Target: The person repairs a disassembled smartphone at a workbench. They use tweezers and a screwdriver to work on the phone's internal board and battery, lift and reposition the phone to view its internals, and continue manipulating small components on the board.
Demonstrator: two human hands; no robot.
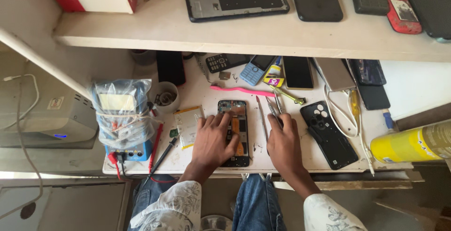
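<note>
On the opened phone (fingers spread) lies the left hand — the right hand pinches tweezers.

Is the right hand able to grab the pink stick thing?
Probably yes. The right hand rests just below the pink stick, with only thin metal tools lying between them on the table.

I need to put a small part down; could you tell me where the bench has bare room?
Bare patches: between the opened phone and the black back cover, though the right hand and tweezers sit there; also the front edge beside the battery near the left hand. The back row by the pink tool is crowded.
</note>
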